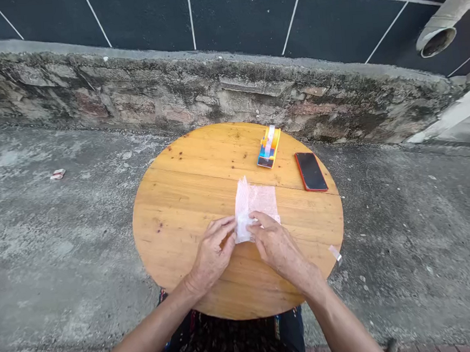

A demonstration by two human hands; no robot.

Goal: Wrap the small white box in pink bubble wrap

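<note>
A sheet of pale pink bubble wrap (pixel 263 198) lies near the middle of the round wooden table (pixel 172 202). Its left part is folded over into a whiter, doubled strip. My left hand (pixel 214 251) grips the left edge of this fold between thumb and fingers. On the fold's lower part, my right hand (pixel 273 242) has its thumb and fingers bent together on the wrap. Whether anything lies inside the fold is hidden.
A yellow and blue tape dispenser (pixel 269 147) stands at the table's far side. To its right lies a red-edged phone (pixel 311 171). One strip of clear tape (pixel 335 253) hangs on the right rim. Behind is a low stone wall (pixel 196 100).
</note>
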